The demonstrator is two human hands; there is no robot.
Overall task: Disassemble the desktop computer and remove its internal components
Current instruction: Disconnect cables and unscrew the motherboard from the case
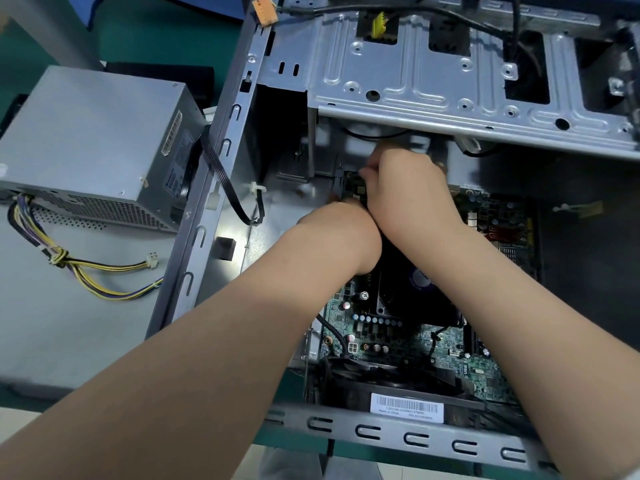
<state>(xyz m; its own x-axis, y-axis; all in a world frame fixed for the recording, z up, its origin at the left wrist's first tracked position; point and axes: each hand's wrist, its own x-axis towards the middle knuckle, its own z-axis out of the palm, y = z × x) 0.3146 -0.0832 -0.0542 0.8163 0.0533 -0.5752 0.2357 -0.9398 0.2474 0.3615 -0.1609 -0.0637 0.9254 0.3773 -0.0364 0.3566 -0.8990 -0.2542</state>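
Note:
The open computer case (194,258) lies on its side with the green motherboard (446,348) inside it. A black CPU cooler (408,299) sits on the board. Both my arms reach into the case toward the board's far left corner. My right hand (408,188) has its fingers curled on a small dark connector (356,183) at that corner. My left hand (346,230) bends down at the wrist, and its fingers are hidden under my right wrist.
A grey power supply (90,133) lies outside the case on the left, its yellow and purple cables (86,275) loose on the table. The metal drive cage (433,84) overhangs the far side. A black cable (225,178) hangs over the case wall. A rear fan (381,379) sits near me.

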